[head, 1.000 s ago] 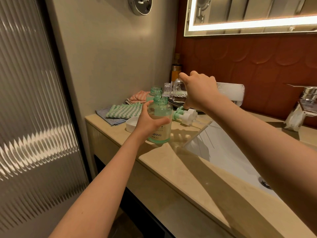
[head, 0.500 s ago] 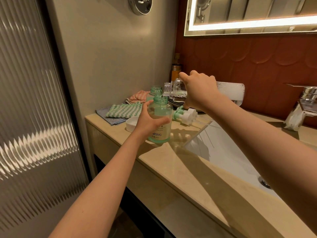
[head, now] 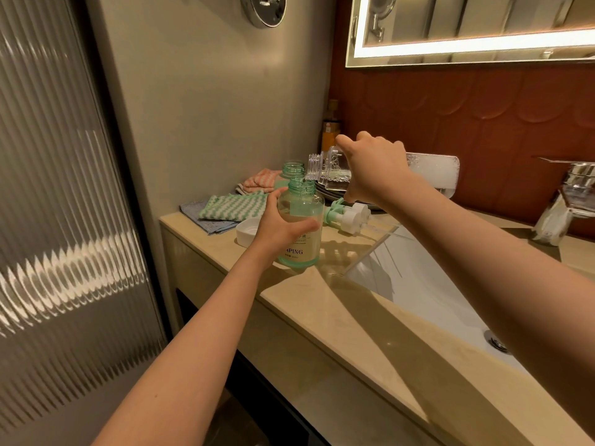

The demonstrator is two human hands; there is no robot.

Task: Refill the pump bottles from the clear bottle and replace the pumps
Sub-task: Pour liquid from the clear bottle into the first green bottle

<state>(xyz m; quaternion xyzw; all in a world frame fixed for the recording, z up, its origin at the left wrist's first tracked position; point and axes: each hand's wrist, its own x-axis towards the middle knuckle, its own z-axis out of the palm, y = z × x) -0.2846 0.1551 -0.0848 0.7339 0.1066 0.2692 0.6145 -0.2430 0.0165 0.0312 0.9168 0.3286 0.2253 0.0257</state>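
My left hand [head: 280,225] grips a green-tinted pump bottle [head: 302,226] that stands uncapped on the beige counter [head: 354,304]. My right hand [head: 373,170] holds the clear bottle [head: 431,175] tipped on its side, its ribbed neck [head: 317,167] just above the green bottle's open mouth. A second uncapped green bottle [head: 293,170] stands right behind the first. Two pumps [head: 346,215] with white heads and green collars lie on the counter to the right of the gripped bottle.
Folded cloths [head: 231,209] and a small white dish [head: 248,230] lie left of the bottles. The white sink basin [head: 418,291] sits to the right, with a chrome tap [head: 570,194] behind it. An amber bottle [head: 331,130] stands in the corner.
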